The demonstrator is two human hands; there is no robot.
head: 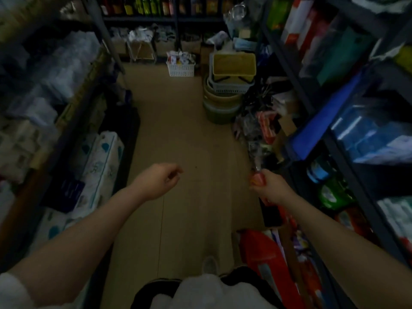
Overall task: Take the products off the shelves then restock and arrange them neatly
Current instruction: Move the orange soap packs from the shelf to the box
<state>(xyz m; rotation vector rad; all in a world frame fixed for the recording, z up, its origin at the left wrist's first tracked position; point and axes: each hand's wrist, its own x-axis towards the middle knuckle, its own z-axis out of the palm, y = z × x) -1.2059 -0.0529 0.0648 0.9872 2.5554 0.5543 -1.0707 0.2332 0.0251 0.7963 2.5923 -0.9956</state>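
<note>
At the bottom of the view a shoe (209, 265) stands on the tan floor (182, 134) of a dim, narrow aisle. Beside it on the right lies a red bag (263, 253), against the foot of the right shelves (347, 152). Both bare forearms reach forward over the floor. The left hand (159, 180) hangs in the air over the middle of the aisle with its fingers loosely curled and nothing in them. The right hand (269, 186) is closed around a small pink packet (257, 180), held near the lower right shelf; what the packet contains is too blurred to tell. On the left, packs of paper rolls (100, 166) lean along the left shelves (73, 121). Further up the aisle a stack of tubs (220, 103) stands on the floor, topped by a yellow basket (234, 64). A white basket (181, 68) of small goods sits just left of it. Bottles (142, 5) line the far shelf.
</note>
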